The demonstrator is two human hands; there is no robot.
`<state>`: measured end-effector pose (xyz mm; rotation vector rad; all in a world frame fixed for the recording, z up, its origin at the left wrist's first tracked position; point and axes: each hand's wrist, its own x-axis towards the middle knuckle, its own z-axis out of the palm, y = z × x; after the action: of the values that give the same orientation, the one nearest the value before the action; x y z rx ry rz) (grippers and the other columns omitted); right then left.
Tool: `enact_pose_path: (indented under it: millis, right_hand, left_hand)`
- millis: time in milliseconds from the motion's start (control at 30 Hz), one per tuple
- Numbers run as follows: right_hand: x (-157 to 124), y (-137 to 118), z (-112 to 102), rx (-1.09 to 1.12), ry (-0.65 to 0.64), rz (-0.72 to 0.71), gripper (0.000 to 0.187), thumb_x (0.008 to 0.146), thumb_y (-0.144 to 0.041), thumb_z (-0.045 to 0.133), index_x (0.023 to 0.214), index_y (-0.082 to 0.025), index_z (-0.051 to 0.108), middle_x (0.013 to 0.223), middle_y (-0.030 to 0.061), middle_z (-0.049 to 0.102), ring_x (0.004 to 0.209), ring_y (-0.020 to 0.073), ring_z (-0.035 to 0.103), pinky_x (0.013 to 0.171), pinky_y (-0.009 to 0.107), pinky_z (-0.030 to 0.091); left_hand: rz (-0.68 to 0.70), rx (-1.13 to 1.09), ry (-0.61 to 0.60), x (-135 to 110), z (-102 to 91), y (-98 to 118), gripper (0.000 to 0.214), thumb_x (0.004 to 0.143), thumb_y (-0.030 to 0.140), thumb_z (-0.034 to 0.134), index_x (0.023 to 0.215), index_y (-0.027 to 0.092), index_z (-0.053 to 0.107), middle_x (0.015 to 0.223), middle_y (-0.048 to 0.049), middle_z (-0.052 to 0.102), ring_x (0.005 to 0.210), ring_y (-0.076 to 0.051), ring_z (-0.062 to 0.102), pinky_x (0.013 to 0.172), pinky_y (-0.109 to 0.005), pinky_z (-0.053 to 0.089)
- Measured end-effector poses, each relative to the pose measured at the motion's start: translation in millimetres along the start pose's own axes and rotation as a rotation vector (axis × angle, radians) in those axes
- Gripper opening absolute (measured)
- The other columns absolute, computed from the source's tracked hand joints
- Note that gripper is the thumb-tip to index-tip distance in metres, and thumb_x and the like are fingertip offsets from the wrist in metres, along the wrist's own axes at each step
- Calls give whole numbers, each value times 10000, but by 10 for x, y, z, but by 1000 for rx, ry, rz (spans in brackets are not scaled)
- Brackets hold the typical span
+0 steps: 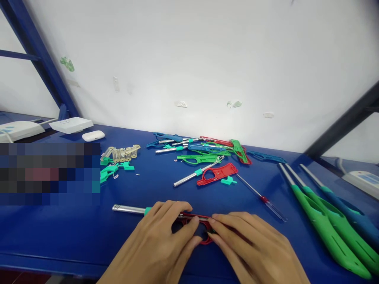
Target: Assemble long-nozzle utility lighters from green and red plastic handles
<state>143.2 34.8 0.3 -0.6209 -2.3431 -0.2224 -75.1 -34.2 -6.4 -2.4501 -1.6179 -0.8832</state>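
Observation:
Near the front of the blue table lies a red gas lighter shell [204,239] with a silver tube [128,208] and a teal collar at its left end. My left hand [164,240] is closed over the shell's left part, thumb and fingers pressing on it. With thumb and fingertips together, my right hand [251,244] grips the shell's right part. A small dark piece shows by the right fingertips, too covered to name. Behind the hands are a loose red shell half [219,174], a silver tube with wire [188,178] and a teal trigger piece [228,180].
A screwdriver [263,199] lies right of centre. Two green lighters [325,228] and a blue one [352,211] are at the right. Shell parts [204,159] pile by the wall. Clear fuel tanks [122,154], teal pieces [109,172] and a white case [93,136] sit left.

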Motion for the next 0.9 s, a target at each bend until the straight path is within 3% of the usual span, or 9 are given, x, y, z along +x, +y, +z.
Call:
enact_pose_path:
  millis: [367,567,733,900]
  right_hand:
    - [-30,-21,3,37,-39,40,317,1081,-230,478,1048,-231,794,970,-18,805,802,154,727,742,285,568]
    - [-12,-9,-11,16,-9,54,323,1080,-241,480,1042,-230,801,990,-22,816,809,148,746,761,287,562]
    - [-56,-20,-23,-31,30,21,292,1069,-238,513,1068,-231,804,1043,-30,829,868,153,773,836,283,558]
    - [-58,-20,-37,-24,28,16,297,1069,-240,512,1057,-235,809,1033,-35,831,853,152,779,807,285,576]
  left_hand:
    - [18,-3,33,16,-37,16,347,1068,180,401,1164,261,724,1160,-80,754,1041,-284,746,877,-554,659]
    - [-16,8,-1,8,0,28,323,1024,123,441,1210,254,670,1225,-83,722,1109,-286,710,973,-605,606]
    - [-6,13,-34,-10,5,26,325,1001,96,462,1238,249,623,1219,-83,703,1101,-293,701,953,-634,606]
    - [-34,23,-62,-60,42,2,339,1001,106,489,1287,259,588,1286,-81,662,1184,-288,658,1030,-631,563]
